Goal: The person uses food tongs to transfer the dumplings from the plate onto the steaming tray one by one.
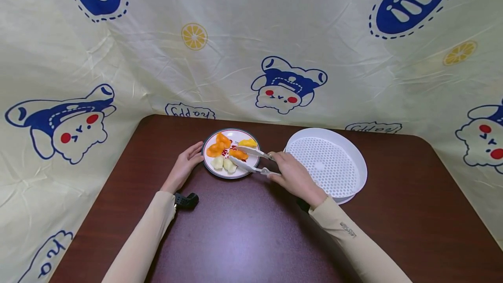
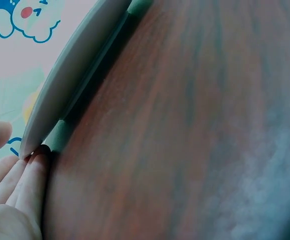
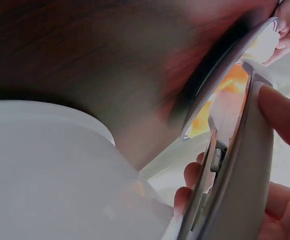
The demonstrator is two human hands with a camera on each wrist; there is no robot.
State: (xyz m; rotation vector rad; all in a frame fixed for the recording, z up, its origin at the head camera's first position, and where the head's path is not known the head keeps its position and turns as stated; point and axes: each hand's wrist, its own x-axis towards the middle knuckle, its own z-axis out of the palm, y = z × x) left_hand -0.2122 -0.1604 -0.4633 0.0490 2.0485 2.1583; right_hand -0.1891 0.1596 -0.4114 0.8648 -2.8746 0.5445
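Note:
A round white plate (image 1: pixel 254 166) with a dark rim band and red print holds orange pieces (image 1: pixel 215 149), yellow pieces (image 1: pixel 247 143) and pale, cream-coloured pieces (image 1: pixel 224 164) of cut food. At its left edge rests my left hand (image 1: pixel 184 166), its fairly straight fingertips against the rim; the left wrist view shows the fingers (image 2: pixel 27 185) at the plate's edge, thumb apart. My right hand (image 1: pixel 294 175) grips light-coloured tongs (image 3: pixel 240 175) between thumb and fingers. The spread tong tips reach over the plate, around an orange piece (image 1: pixel 238 154) on its right side.
Right of the plate stands a round white basket (image 1: pixel 362 174) with a perforated bottom, partly behind my right hand. Both stand toward the far edge of the dark brown table (image 1: pixel 243 230). A patterned, cream-coloured sheet (image 1: pixel 220 73) hangs behind and spreads around the table.

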